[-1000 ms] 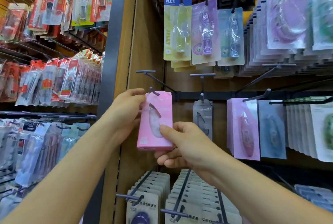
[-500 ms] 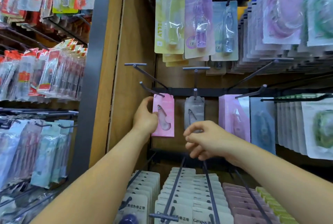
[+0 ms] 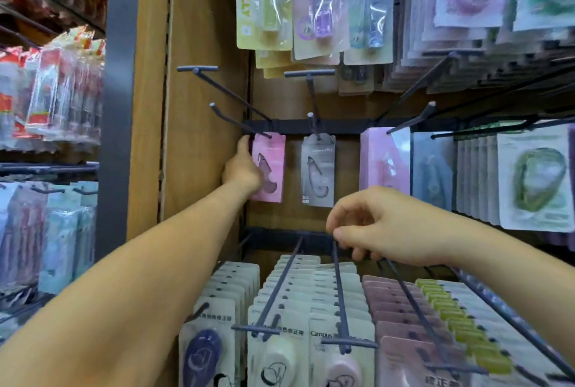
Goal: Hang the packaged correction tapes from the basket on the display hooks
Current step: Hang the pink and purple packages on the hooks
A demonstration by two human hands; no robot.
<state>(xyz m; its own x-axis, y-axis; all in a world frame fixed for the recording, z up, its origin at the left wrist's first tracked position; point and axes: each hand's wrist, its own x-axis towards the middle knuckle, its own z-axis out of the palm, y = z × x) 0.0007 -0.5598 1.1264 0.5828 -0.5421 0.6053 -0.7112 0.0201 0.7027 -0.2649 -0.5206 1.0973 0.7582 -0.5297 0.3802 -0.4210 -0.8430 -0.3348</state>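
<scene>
Wooden back panel (image 3: 202,106) carries rows of black hooks with hung packs above, below and to the right. Pink pack (image 3: 273,156) hangs at the rear of the left hook (image 3: 230,119), just beside a grey pack (image 3: 318,169); left hand (image 3: 242,169) holds its left edge, fingers closed on the card, thumb up along it. Right hand (image 3: 382,225) hovers lower, apart from the pink pack, fingers loosely curled, holding nothing, tips near a lower rod (image 3: 339,293).
</scene>
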